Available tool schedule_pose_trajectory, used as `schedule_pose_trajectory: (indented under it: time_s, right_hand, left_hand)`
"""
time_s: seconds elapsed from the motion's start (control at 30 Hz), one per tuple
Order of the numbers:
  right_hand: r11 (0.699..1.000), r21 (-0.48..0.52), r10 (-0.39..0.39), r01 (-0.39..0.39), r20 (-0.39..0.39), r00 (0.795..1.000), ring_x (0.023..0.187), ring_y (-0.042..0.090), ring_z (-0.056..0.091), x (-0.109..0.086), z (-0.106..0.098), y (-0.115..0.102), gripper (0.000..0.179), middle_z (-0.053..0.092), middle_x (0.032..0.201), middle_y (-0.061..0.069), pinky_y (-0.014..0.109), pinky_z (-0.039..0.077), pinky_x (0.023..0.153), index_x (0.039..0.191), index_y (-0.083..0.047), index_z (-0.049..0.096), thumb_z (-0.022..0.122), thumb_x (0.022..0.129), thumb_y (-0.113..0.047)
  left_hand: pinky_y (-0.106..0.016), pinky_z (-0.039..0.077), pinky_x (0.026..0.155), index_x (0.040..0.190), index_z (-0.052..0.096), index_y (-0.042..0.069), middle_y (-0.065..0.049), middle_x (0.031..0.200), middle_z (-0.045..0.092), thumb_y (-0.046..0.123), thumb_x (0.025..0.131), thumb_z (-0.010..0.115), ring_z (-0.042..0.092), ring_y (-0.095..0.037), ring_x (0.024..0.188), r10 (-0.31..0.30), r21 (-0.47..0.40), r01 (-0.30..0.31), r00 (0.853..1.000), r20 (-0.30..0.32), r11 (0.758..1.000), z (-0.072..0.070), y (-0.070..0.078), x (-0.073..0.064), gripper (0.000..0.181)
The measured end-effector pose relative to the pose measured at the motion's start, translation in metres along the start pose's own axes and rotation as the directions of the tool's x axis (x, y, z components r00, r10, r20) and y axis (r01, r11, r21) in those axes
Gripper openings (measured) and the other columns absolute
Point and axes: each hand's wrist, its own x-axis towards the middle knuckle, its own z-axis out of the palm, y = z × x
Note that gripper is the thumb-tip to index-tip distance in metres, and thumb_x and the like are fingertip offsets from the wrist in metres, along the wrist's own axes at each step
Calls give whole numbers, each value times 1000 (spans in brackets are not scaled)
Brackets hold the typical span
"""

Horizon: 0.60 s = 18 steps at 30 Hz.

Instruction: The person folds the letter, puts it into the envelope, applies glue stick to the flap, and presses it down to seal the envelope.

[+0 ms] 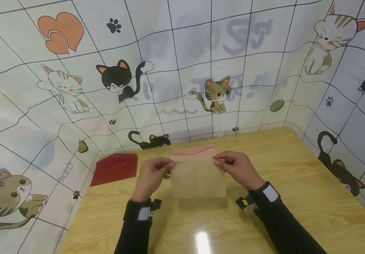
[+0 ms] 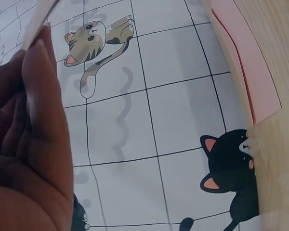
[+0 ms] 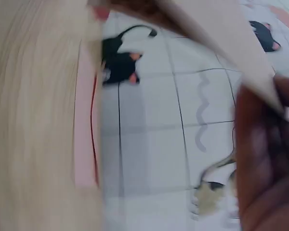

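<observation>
Both hands hold up a tan kraft-paper envelope (image 1: 198,180) above the table, its broad side towards me with a faint vertical line down the middle. My left hand (image 1: 152,174) pinches its upper left corner between thumb and fingers. At the upper right corner my right hand (image 1: 237,169) pinches it the same way. In the left wrist view only a thin edge of the paper shows above the left hand (image 2: 43,130). Blur softens the right hand (image 3: 265,159) and the paper in the right wrist view. Just behind lies a pink envelope (image 1: 192,152), its lower part covered by the tan one.
A dark red envelope (image 1: 116,169) lies at the table's back left. The wooden table (image 1: 296,197) meets a cloth (image 1: 195,70) printed with cats and grid lines at the back and sides. Light glares off the tabletop near the front.
</observation>
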Motion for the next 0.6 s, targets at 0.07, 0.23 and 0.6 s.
schedule_pose_trajectory:
  time_s: [0.07, 0.23, 0.6]
  right_hand:
    - [971, -219, -111, 97, -52, 992, 111, 31, 79, 1, 5, -5, 27, 84, 120, 11, 45, 66, 96, 130, -9, 83, 84, 104, -16]
    - [737, -574, -448, 356, -21, 894, 141, 40, 72, 2, 28, -30, 40, 82, 138, 12, 64, 55, 121, 133, -10, 81, 93, 95, -17]
    - [614, -641, -555, 461, 64, 829, 72, 9, 74, -3, 50, -50, 9, 82, 88, -5, 24, 57, 61, 107, -16, 82, 87, 101, -18]
  left_hand:
    - [-28, 69, 75, 111, 88, 8, -12, 99, 84, 7, 105, 80, 77, -16, 82, 37, 12, -37, 999, -5, 999, 4, 2, -3, 10]
    - [-24, 69, 77, 110, 89, 12, -7, 100, 86, 5, 103, 81, 80, -16, 87, 148, 85, -150, 988, 38, 985, 22, 14, -10, 12]
    - [-27, 67, 85, 111, 90, 12, 0, 104, 88, 11, 103, 84, 83, -16, 96, 297, 243, -305, 952, 69, 921, 35, 29, -18, 10]
